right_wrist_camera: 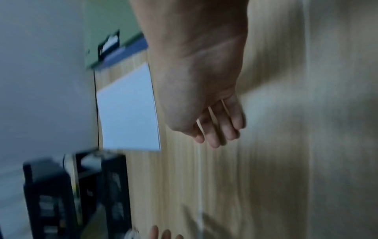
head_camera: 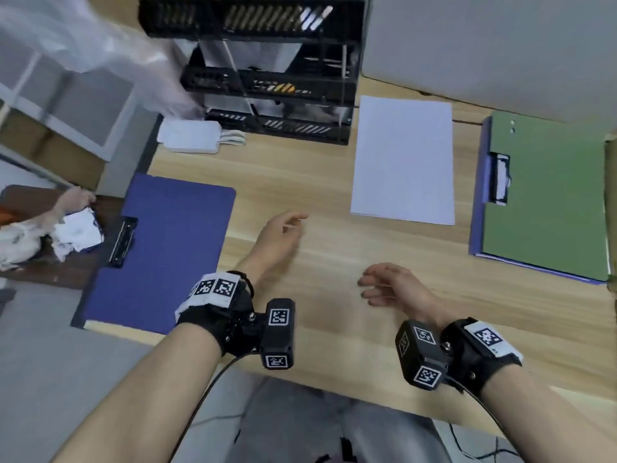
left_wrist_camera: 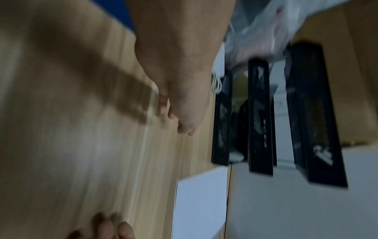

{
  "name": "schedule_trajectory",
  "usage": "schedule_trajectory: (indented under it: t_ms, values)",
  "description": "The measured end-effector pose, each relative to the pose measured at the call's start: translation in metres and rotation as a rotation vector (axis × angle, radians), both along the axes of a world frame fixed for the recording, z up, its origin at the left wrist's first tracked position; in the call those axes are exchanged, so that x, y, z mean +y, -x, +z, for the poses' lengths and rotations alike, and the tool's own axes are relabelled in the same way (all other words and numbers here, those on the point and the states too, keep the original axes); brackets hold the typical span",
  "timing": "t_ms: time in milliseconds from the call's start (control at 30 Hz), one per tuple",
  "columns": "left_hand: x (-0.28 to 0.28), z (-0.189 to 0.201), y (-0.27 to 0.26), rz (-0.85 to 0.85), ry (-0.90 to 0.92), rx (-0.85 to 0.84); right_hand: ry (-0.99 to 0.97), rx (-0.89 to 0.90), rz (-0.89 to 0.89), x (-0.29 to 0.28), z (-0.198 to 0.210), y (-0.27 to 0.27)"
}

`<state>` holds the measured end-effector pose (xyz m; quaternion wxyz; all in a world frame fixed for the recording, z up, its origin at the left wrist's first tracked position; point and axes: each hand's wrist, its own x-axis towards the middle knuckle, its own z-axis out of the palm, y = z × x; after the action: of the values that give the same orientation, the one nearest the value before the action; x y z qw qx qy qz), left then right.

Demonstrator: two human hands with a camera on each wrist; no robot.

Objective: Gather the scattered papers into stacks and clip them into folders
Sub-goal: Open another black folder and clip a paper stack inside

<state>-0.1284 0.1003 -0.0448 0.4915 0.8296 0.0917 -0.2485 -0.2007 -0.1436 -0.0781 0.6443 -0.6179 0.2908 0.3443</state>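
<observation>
A white paper stack (head_camera: 403, 160) lies on the wooden desk (head_camera: 310, 182), also in the left wrist view as paper (left_wrist_camera: 199, 205) and in the right wrist view as paper (right_wrist_camera: 127, 110). A blue clipboard folder (head_camera: 160, 252) lies at the left desk edge. A green sheet clipped on a blue folder (head_camera: 547, 198) lies at the right, seen again as the green folder (right_wrist_camera: 106, 24). My left hand (head_camera: 280, 233) hovers over the desk with relaxed fingers, holding nothing. My right hand (head_camera: 390, 285) hovers near the front, fingers (right_wrist_camera: 216, 129) loosely extended, empty.
A black tiered tray rack (head_camera: 267, 68) stands at the back of the desk, with a white power strip (head_camera: 190, 137) beside it. A grey box (head_camera: 494, 48) sits at the back right. Crumpled paper and plastic (head_camera: 66, 228) lie on a dark stool at the left.
</observation>
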Motion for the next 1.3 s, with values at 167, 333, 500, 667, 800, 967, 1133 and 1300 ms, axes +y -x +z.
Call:
schedule_trajectory:
  t_ms: [167, 333, 500, 667, 800, 967, 1133, 1300]
  values:
    - [0.124, 0.005, 0.032, 0.068, -0.216, -0.011, 0.023, -0.035, 0.128, 0.105, 0.0, -0.011]
    - [0.213, -0.012, 0.055, 0.269, -0.384, 0.039, 0.053, -0.074, 0.152, 0.179, -0.002, -0.021]
    - [0.257, -0.036, 0.067, 0.423, -0.476, 0.132, 0.077, -0.084, 0.222, 0.221, 0.004, -0.032]
    - [0.274, -0.042, 0.076, 0.487, -0.482, 0.101, 0.083, -0.061, 0.378, 0.249, 0.005, -0.037]
    - [0.274, -0.04, 0.07, 0.378, -0.527, 0.121, 0.079, -0.063, 0.39, 0.255, 0.0, -0.031]
    - [0.274, -0.045, 0.07, 0.415, -0.51, 0.135, 0.086, -0.06, 0.342, 0.253, -0.006, -0.034]
    - [0.275, -0.048, 0.076, 0.428, -0.507, 0.212, 0.102, -0.109, 0.233, 0.254, -0.006, -0.041]
    - [0.26, -0.043, 0.091, 0.511, -0.393, 0.183, 0.073, -0.043, 0.101, 0.242, -0.006, -0.045]
